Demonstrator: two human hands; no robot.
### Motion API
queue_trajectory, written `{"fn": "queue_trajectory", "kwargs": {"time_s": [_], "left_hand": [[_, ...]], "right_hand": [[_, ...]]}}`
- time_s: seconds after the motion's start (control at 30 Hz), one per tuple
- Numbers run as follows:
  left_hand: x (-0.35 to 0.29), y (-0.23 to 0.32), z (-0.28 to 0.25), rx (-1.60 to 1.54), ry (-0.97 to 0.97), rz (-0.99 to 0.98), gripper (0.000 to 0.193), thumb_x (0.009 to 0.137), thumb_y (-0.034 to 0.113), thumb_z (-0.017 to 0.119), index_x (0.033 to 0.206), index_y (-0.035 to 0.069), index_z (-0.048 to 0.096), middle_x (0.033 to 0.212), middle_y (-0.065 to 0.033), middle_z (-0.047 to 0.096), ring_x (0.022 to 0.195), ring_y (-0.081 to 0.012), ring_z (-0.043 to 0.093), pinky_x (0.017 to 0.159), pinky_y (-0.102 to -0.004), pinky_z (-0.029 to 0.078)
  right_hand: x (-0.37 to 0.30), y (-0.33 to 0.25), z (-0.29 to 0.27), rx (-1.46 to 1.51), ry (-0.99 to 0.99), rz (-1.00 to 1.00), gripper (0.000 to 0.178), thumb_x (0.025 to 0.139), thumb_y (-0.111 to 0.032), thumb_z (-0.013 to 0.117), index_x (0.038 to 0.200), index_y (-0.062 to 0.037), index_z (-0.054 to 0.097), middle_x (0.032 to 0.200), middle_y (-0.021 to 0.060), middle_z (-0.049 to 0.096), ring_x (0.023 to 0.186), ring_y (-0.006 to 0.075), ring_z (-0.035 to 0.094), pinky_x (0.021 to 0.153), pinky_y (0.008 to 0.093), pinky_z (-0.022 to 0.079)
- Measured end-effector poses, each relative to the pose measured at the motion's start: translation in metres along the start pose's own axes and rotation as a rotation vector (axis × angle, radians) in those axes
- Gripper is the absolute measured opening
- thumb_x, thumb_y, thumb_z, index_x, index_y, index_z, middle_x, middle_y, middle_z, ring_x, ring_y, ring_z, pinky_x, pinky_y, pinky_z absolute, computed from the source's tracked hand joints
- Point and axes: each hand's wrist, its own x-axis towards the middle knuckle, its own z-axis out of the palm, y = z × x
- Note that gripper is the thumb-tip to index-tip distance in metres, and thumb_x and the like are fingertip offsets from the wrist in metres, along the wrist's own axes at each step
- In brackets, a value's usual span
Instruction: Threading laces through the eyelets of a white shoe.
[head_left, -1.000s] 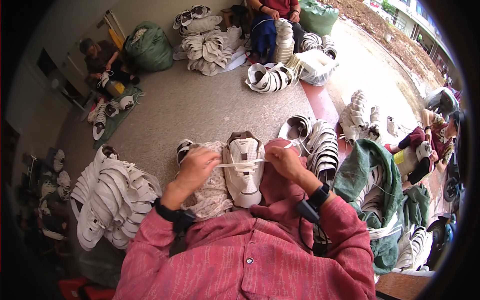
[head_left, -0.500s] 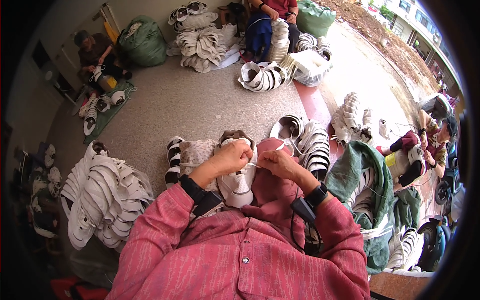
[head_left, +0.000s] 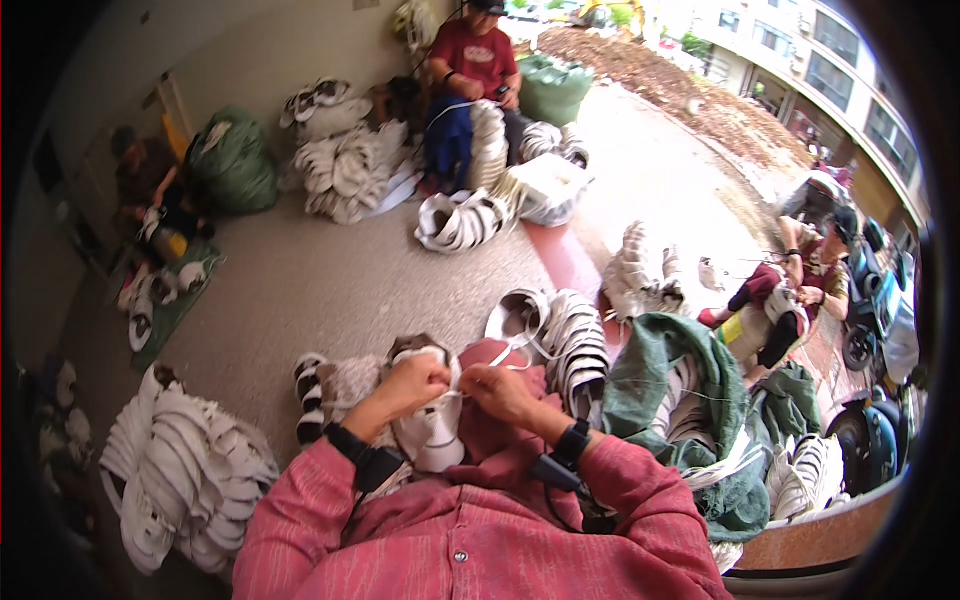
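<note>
A white shoe upper (head_left: 432,440) with a brown lining lies on my lap, its toe toward me. My left hand (head_left: 418,382) is closed above its lace opening, the fingers pinching a white shoelace; the exact grip is partly hidden. Close beside it, my right hand (head_left: 500,392) is closed on the shoelace (head_left: 516,357), which loops up past its knuckles. A dark band with a small box sits on each of my wrists. Under the shoe are my reddish trousers (head_left: 488,440) and a patterned pale cloth (head_left: 350,382).
Nested white shoe uppers are stacked at left (head_left: 185,465) and just beyond my right hand (head_left: 577,345). A green sack (head_left: 650,370) with uppers lies at right. Co-workers sit at back left (head_left: 145,180), back centre (head_left: 478,60) and right (head_left: 815,265). Scooters (head_left: 865,435) stand far right.
The view has tilted upward and to the right, so more of the co-worker at the back shows. My hands stay close together over the shoe, and the lace now loops above my right hand.
</note>
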Motion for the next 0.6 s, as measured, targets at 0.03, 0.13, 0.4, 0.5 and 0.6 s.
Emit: {"fn": "queue_trajectory", "kwargs": {"time_s": [0.03, 0.13, 0.4, 0.5, 0.6], "left_hand": [[0.002, 0.002, 0.002, -0.033, -0.022, -0.043, 0.015, 0.074, 0.013, 0.066, 0.085, 0.004, 0.069, 0.077, -0.0124, 0.063, 0.072, -0.0252, 0.062, 0.066, -0.0348, 0.048], [0.006, 0.010, 0.000, -0.059, -0.055, -0.077, 0.016, 0.074, 0.014, 0.067, 0.086, 0.004, 0.070, 0.076, -0.0127, 0.062, 0.071, -0.0253, 0.062, 0.065, -0.0347, 0.048], [0.006, 0.012, -0.003, -0.087, -0.072, -0.121, 0.019, 0.074, 0.014, 0.068, 0.089, 0.004, 0.071, 0.076, -0.0115, 0.063, 0.070, -0.0228, 0.062, 0.065, -0.0335, 0.048], [0.011, 0.016, -0.005, -0.057, -0.082, -0.138, 0.018, 0.073, 0.014, 0.069, 0.088, 0.004, 0.071, 0.077, -0.0120, 0.064, 0.071, -0.0234, 0.063, 0.066, -0.0331, 0.049], [0.015, 0.013, -0.002, -0.039, -0.102, -0.144, 0.016, 0.074, 0.013, 0.069, 0.086, 0.003, 0.071, 0.077, -0.0106, 0.065, 0.072, -0.0203, 0.064, 0.066, -0.0316, 0.049]], "right_hand": [[-0.001, 0.002, -0.002, -0.030, -0.010, -0.034, 0.016, 0.090, -0.020, 0.056, 0.093, -0.0085, 0.065, 0.087, 0.0117, 0.067, 0.082, 0.0300, 0.066, 0.071, 0.0383, 0.051], [0.012, 0.005, -0.006, -0.187, -0.093, -0.151, 0.018, 0.089, -0.023, 0.057, 0.097, -0.0090, 0.063, 0.089, 0.0114, 0.064, 0.084, 0.0327, 0.064, 0.071, 0.0415, 0.049], [0.050, -0.002, -0.034, -0.411, -0.313, -0.273, 0.046, 0.072, -0.024, 0.077, 0.111, -0.0134, 0.056, 0.106, 0.0111, 0.056, 0.091, 0.0331, 0.061, 0.073, 0.0440, 0.049], [0.065, 0.006, -0.034, -0.363, -0.368, -0.367, 0.041, 0.069, -0.021, 0.077, 0.105, -0.0121, 0.059, 0.102, 0.0110, 0.057, 0.089, 0.0333, 0.061, 0.073, 0.0433, 0.049], [0.071, 0.015, -0.030, -0.248, -0.347, -0.410, 0.034, 0.065, -0.019, 0.076, 0.094, -0.0099, 0.061, 0.095, 0.0109, 0.058, 0.087, 0.0331, 0.061, 0.071, 0.0419, 0.049]]}}
